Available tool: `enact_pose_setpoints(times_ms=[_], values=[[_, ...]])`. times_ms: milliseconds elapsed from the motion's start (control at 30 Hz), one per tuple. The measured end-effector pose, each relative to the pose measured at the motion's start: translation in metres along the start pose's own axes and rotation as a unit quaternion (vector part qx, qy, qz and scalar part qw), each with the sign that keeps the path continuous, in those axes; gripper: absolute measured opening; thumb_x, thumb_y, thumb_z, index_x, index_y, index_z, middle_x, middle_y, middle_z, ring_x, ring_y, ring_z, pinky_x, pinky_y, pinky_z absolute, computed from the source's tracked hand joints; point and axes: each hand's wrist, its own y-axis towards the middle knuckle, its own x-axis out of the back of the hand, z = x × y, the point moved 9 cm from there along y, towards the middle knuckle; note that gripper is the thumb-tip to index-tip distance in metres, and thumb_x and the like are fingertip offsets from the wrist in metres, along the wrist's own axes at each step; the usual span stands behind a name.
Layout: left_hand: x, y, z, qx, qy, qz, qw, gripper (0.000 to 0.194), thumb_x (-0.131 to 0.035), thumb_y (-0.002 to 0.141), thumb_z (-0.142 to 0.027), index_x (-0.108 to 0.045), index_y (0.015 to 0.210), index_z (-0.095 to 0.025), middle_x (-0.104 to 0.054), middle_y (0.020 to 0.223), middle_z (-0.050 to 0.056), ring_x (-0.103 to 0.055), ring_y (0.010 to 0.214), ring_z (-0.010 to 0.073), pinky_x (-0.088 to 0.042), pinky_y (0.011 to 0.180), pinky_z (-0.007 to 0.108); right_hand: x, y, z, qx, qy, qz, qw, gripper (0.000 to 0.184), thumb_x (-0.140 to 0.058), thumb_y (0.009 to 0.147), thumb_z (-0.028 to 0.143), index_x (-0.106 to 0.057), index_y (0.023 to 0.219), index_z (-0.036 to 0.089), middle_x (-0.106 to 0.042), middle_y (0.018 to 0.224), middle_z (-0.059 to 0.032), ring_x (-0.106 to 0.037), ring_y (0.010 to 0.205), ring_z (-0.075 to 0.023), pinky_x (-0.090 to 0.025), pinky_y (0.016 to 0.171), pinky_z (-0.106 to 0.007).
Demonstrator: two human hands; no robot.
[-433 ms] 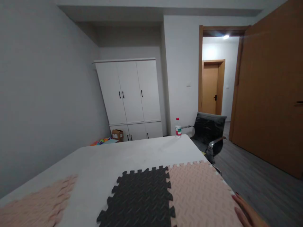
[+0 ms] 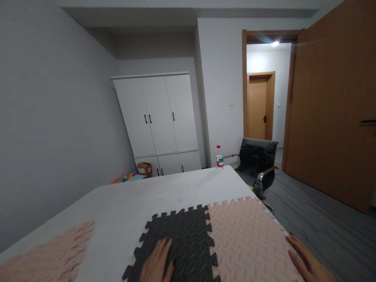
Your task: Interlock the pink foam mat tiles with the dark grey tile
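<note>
A black foam mat tile with jigsaw edges lies flat on the white table, side by side with a pink foam mat tile. Their shared edge runs toward me, with the black teeth along the pink side. My left hand rests over the black tile's near left part, fingers stretched out. At the pink tile's right edge, my right hand lies with its fingers extended, its fingertips touching the border. Neither hand grasps anything.
More pink foam tiles sit at the table's left, seemingly stacked. A red-capped bottle stands at the far corner of the white table. Beyond the right edge is a black chair; a cardboard box is behind the table.
My left hand has come into view over the black tile. My right hand stays at the pink tile's right edge, showing slightly more. The view has shifted a little.
</note>
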Motion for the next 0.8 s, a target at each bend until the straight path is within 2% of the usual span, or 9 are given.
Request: enact_pose_setpoints(times_ms=[67, 133, 167, 233, 333, 433, 567, 700, 800], values=[[-0.013, 0.021, -0.068, -0.078, -0.017, 0.063, 0.995, 0.056, -0.027, 0.083, -0.032, -0.029, 0.137, -0.019, -0.024, 0.147, 0.001, -0.019, 0.135, 0.0166, -0.022, 0.112, 0.037, 0.002, -0.001, 0.003, -0.004, 0.002, -0.006, 1.000, 0.049, -0.042, 0.083, 0.051, -0.052, 0.124, 0.025, -0.049, 0.132, -0.0038, -0.050, 0.117, -0.0217, -0.042, 0.097, -0.034], [-0.026, 0.036, -0.121, -0.124, -0.020, 0.101, 0.987, 0.057, -0.025, 0.084, -0.034, -0.023, 0.139, -0.019, -0.021, 0.147, 0.000, -0.016, 0.136, 0.0171, -0.020, 0.113, 0.039, 0.003, -0.001, 0.004, -0.012, 0.002, -0.003, 1.000, 0.049, -0.041, 0.084, 0.051, -0.051, 0.124, 0.026, -0.049, 0.132, -0.0041, -0.049, 0.117, -0.0212, -0.042, 0.097, -0.035], [-0.032, 0.041, -0.139, -0.134, -0.015, 0.107, 0.985, 0.058, -0.024, 0.084, -0.037, -0.023, 0.139, -0.018, -0.020, 0.148, 0.001, -0.014, 0.137, 0.0190, -0.018, 0.113, 0.042, 0.003, -0.001, 0.004, -0.016, 0.003, 0.000, 1.000, 0.049, -0.040, 0.084, 0.051, -0.051, 0.124, 0.026, -0.049, 0.133, -0.0043, -0.049, 0.118, -0.0210, -0.041, 0.097, -0.035], [-0.044, 0.050, -0.160, -0.145, -0.008, 0.098, 0.985, 0.060, -0.020, 0.085, -0.044, -0.023, 0.139, -0.017, -0.019, 0.148, 0.005, -0.010, 0.137, 0.0228, -0.014, 0.112, 0.048, 0.001, -0.001, 0.003, -0.023, 0.005, 0.010, 1.000, 0.050, -0.039, 0.084, 0.052, -0.051, 0.124, 0.025, -0.048, 0.134, -0.0045, -0.047, 0.119, -0.0208, -0.040, 0.098, -0.036], [-0.058, 0.054, -0.167, -0.152, -0.004, 0.097, 0.984, 0.066, -0.018, 0.084, -0.053, -0.021, 0.139, -0.016, -0.015, 0.149, 0.007, -0.006, 0.137, 0.0259, -0.011, 0.112, 0.052, -0.002, -0.001, 0.000, -0.018, 0.009, 0.019, 1.000, 0.050, -0.038, 0.084, 0.052, -0.048, 0.126, 0.026, -0.045, 0.136, -0.0032, -0.044, 0.122, -0.0204, -0.038, 0.100, -0.036], [-0.063, 0.052, -0.164, -0.152, 0.006, 0.116, 0.982, 0.070, -0.017, 0.083, -0.055, -0.018, 0.139, -0.013, -0.013, 0.149, 0.010, -0.006, 0.137, 0.0269, -0.010, 0.112, 0.052, -0.005, -0.001, -0.004, -0.015, 0.008, 0.019, 1.000, 0.051, -0.040, 0.084, 0.053, -0.048, 0.126, 0.026, -0.045, 0.136, -0.0027, -0.044, 0.122, -0.0206, -0.038, 0.101, -0.036], [-0.046, 0.055, -0.165, -0.171, 0.013, 0.114, 0.979, 0.067, -0.021, 0.084, -0.050, -0.025, 0.138, -0.010, -0.022, 0.147, 0.014, -0.014, 0.137, 0.0275, -0.016, 0.112, 0.048, -0.005, -0.001, -0.005, -0.016, 0.009, 0.010, 1.000, 0.050, -0.040, 0.084, 0.052, -0.048, 0.126, 0.026, -0.046, 0.135, -0.0026, -0.045, 0.121, -0.0209, -0.038, 0.101, -0.036], [-0.021, 0.076, -0.165, -0.240, -0.019, 0.078, 0.967, 0.047, -0.024, 0.087, -0.038, -0.050, 0.121, -0.020, -0.051, 0.129, 0.007, -0.044, 0.120, 0.0189, -0.034, 0.103, 0.034, -0.002, 0.000, -0.002, -0.009, 0.009, 0.002, 1.000, 0.049, -0.041, 0.084, 0.051, -0.049, 0.125, 0.026, -0.048, 0.133, -0.0037, -0.048, 0.119, -0.0214, -0.040, 0.099, -0.036], [-0.019, 0.099, -0.155, -0.245, -0.008, 0.044, 0.969, 0.048, -0.024, 0.087, -0.037, -0.043, 0.128, -0.021, -0.045, 0.136, 0.006, -0.038, 0.126, 0.0188, -0.026, 0.108, 0.037, -0.001, 0.000, -0.002, -0.005, 0.005, -0.003, 1.000, 0.048, -0.042, 0.083, 0.051, -0.050, 0.125, 0.027, -0.049, 0.132, -0.0026, -0.049, 0.118, -0.0215, -0.042, 0.097, -0.035]])
